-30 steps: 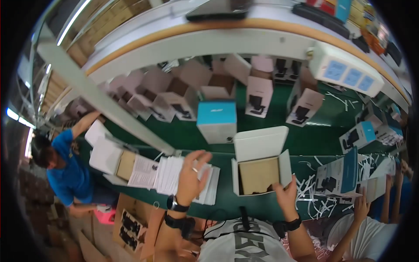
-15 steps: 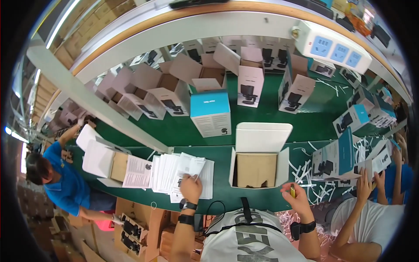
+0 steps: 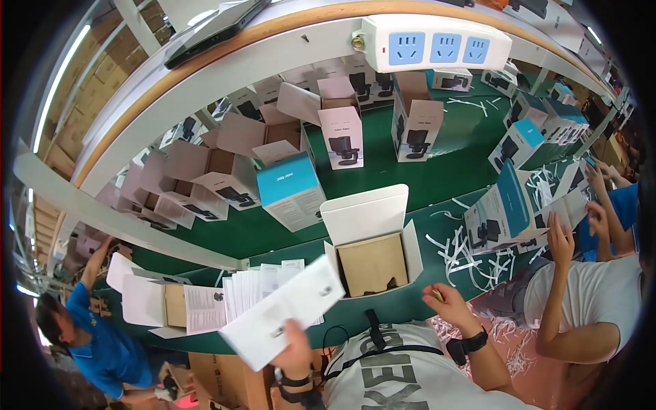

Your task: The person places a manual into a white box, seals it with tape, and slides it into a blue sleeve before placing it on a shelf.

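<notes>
My left hand (image 3: 295,352) grips a white printed leaflet (image 3: 273,318) by its lower edge, tilted in the air. Behind it, a fanned stack of white leaflets (image 3: 249,290) lies on the green table, partly covered by the held one. The leaflet's upper right corner overlaps the left side of an open white box (image 3: 408,254), which has a brown cardboard insert (image 3: 372,263) inside and its lid up. Close to that box's right front corner, my right hand (image 3: 454,309) is closed around a small yellow object (image 3: 438,295), mostly hidden by the fingers.
Another open white box (image 3: 143,301) stands left of the stack. Several open cartons and a blue-topped box (image 3: 288,179) line the far side. Paper strips (image 3: 471,256) lie right. Co-workers stand both sides. A power strip (image 3: 437,44) hangs on the shelf beam.
My left hand has lifted a leaflet off the stack and drawn it back toward me. My right hand still holds the small yellow object. The head view has shifted and tilted.
</notes>
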`<action>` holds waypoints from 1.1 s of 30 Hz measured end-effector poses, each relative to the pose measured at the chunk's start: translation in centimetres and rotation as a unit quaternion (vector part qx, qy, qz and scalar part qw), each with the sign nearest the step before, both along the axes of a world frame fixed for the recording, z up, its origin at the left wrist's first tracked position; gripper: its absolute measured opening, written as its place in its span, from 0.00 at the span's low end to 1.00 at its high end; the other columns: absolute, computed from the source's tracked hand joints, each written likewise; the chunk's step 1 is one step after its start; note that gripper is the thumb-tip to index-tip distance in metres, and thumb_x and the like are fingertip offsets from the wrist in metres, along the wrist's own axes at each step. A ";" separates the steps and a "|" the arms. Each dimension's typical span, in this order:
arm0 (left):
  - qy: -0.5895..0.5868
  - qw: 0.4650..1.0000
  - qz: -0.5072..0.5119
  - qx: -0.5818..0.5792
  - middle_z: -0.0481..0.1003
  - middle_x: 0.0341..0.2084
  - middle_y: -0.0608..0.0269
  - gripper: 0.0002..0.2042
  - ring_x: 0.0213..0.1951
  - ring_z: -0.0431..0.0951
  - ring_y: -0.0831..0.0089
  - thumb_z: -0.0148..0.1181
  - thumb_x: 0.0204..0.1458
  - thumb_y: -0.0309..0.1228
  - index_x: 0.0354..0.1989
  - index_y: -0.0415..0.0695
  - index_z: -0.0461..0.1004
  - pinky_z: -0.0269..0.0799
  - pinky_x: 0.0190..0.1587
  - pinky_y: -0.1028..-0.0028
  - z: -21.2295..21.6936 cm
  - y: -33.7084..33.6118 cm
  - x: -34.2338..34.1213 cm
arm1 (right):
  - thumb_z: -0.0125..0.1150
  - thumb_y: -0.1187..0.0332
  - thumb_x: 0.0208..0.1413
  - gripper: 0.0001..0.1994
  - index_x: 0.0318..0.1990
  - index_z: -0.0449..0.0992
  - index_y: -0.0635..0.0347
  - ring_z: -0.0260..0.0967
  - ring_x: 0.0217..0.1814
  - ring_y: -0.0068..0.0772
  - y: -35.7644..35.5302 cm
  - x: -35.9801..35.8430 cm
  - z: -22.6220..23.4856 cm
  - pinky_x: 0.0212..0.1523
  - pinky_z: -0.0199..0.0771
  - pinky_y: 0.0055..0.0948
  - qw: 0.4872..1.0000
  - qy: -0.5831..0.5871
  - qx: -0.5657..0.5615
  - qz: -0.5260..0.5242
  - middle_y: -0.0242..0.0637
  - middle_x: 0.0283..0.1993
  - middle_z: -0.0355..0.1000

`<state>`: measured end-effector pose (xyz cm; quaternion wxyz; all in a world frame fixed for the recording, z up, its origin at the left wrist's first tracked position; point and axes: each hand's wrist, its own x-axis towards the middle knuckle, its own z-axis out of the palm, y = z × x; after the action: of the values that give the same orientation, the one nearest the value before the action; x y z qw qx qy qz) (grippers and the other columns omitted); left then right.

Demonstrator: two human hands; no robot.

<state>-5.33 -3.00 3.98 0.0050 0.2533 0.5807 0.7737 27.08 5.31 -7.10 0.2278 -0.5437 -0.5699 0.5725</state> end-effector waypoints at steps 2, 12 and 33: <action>0.125 0.972 -0.115 -0.159 0.79 0.46 0.44 0.19 0.40 0.83 0.53 0.66 0.54 0.23 0.55 0.32 0.74 0.78 0.42 0.66 -1.0 0.5 -1.0 | 0.71 0.65 0.63 0.16 0.53 0.80 0.63 0.71 0.38 0.15 0.0 -0.8 0.2 0.40 0.72 0.20 1.000 -0.009 0.020 0.008 0.28 0.39 0.78; 0.199 0.897 -0.257 -0.300 0.71 0.60 0.40 0.36 0.58 0.75 0.42 0.71 0.50 0.27 0.69 0.37 0.63 0.74 0.58 0.56 -1.2 5.1 -0.1 | 0.71 0.65 0.63 0.15 0.52 0.80 0.63 0.69 0.37 0.15 2.1 -1.4 2.9 0.38 0.70 0.20 0.998 0.050 0.024 -0.023 0.26 0.37 0.76; 0.540 0.686 -0.337 -0.353 0.59 0.76 0.45 0.45 0.76 0.60 0.48 0.74 0.46 0.37 0.75 0.39 0.62 0.53 0.77 0.53 -5.1 8.3 4.2 | 0.73 0.70 0.57 0.07 0.41 0.84 0.59 0.80 0.35 0.46 11.4 -8.2 8.2 0.37 0.78 0.37 0.878 -0.158 0.450 0.028 0.41 0.36 0.81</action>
<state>-1.11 5.26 -1.12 0.0394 0.7853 0.5888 0.1871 18.87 16.76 1.12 0.3389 -0.4494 -0.8096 0.1665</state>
